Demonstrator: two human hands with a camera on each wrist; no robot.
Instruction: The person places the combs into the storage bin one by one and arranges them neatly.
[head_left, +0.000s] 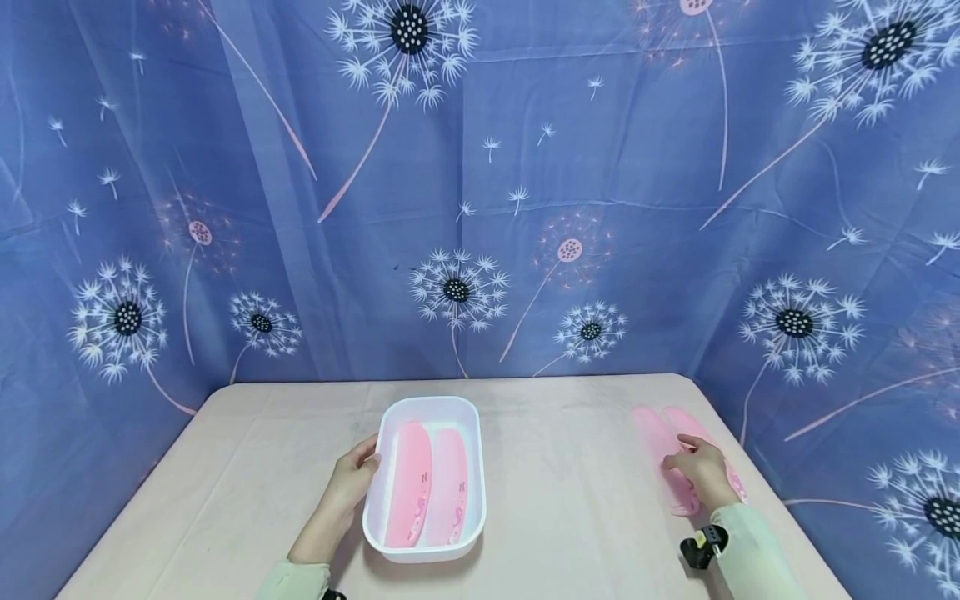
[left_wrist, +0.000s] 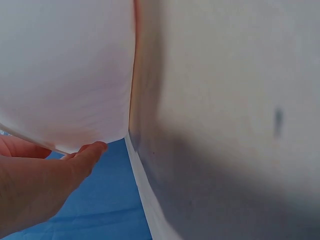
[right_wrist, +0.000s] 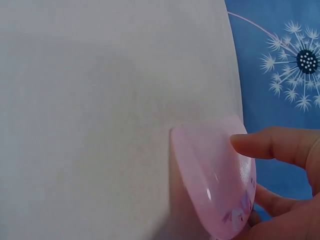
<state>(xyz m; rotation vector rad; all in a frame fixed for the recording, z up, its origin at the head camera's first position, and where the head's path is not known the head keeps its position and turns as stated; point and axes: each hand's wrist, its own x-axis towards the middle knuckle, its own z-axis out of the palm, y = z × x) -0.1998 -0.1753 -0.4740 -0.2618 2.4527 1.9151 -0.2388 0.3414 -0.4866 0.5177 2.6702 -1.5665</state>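
In the head view a white rectangular plastic basin [head_left: 480, 467] stands left of the table's middle. My left hand [head_left: 351, 479] grips its left rim; in the left wrist view the fingers [left_wrist: 90, 155] lie against the basin wall [left_wrist: 65, 75]. Inside it, side by side, lie a curved pink plastic piece [head_left: 408, 483] and a paler one [head_left: 448, 487], both with printed pattern along the right edge. At the table's right, my right hand [head_left: 701, 471] holds a similar translucent pink piece [right_wrist: 210, 170] between thumb and fingers. Another pink piece [head_left: 682, 417] is partly hidden beneath that hand.
A pale cloth covers the table [head_left: 562, 483]. Its right edge runs close beside my right hand. A blue curtain [head_left: 517, 167] with dandelion prints hangs behind and along both sides. On my right wrist sits a black camera mount [head_left: 705, 546].
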